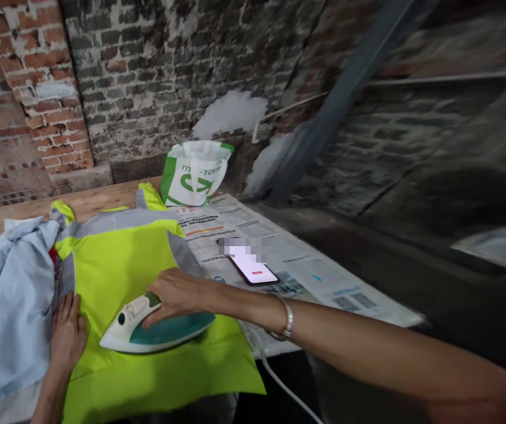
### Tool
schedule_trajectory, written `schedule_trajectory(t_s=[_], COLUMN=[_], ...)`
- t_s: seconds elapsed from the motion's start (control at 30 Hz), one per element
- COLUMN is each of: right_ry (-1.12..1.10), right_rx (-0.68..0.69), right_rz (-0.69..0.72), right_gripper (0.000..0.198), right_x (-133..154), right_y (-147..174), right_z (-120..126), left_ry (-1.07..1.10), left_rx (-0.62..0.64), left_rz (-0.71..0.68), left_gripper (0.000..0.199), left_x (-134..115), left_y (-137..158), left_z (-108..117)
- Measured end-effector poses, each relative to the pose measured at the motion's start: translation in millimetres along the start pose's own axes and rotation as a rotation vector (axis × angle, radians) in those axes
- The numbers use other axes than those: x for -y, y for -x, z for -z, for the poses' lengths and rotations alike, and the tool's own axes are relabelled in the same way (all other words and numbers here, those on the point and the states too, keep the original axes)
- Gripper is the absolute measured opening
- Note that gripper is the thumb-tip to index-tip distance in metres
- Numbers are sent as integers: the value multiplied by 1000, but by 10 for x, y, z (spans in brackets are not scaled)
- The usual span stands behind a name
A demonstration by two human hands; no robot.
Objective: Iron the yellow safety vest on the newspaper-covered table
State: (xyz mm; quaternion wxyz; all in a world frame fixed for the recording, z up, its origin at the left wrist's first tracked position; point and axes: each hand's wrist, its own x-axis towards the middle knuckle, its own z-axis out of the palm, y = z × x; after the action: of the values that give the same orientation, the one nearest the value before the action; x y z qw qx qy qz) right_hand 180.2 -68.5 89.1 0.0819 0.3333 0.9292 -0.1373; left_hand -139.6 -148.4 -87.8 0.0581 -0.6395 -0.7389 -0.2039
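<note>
My right hand [176, 294] is wrapped round the handle of a white and teal clothes iron [169, 331]. The iron rests on a bright yellow-green vest [120, 253] with grey bands, its tip pointing left. Flat on the vest's left edge lies my left hand [67, 330], fingers stretched out and holding nothing. Beside that hand, a light blue cloth [12, 306] is heaped at the table's left. A white cord [286, 388] trails down below my right forearm.
Newspaper [297, 265] covers the wooden table [103, 197]. A phone [253, 268] with a lit screen lies right of the vest. A white and green bag [197, 176] stands at the back, before a brick wall [147, 70]. A grey slanted beam [336, 100] rises at right.
</note>
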Motion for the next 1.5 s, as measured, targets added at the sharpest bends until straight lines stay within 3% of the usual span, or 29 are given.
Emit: schedule_trajectory(t_s=[0.17,0.47,0.6,0.8,0.9,1.1,1.2,1.33,1.5], right_ry=[-2,-8,-48,-124,-141,-111,-92,-26,0], right_rx=[-65,-278,-299,-96,-44,41,51,-31,-142], right_rz=[-90,-240,-295,-188,-110,-99,-66,-130,-210], right_gripper=[54,74,79,68,65,59,60,60,66], right_x=[-424,-1586,-1791,-1534,-1195,-395,-159,-106,-388], right_y=[-438,-1538,-1710,-1356,-989,-227,0,-31,-560], right_z=[151,622,702,609,490,188,32,-81,31], left_ry=[-6,84,78,43,59,36,4,-28,-14], left_rx=[-12,18,17,11,19,22,32,49,28], left_rz=[-22,-68,-89,-61,-42,-24,2,28,15], left_gripper=[64,66,64,64,66,64,61,63,62], left_x=[30,69,3,-82,-72,-70,-103,-135,-104], left_y=[0,-21,-56,-81,-100,-137,-116,-66,3], left_z=[7,28,45,87,80,62,65,55,9])
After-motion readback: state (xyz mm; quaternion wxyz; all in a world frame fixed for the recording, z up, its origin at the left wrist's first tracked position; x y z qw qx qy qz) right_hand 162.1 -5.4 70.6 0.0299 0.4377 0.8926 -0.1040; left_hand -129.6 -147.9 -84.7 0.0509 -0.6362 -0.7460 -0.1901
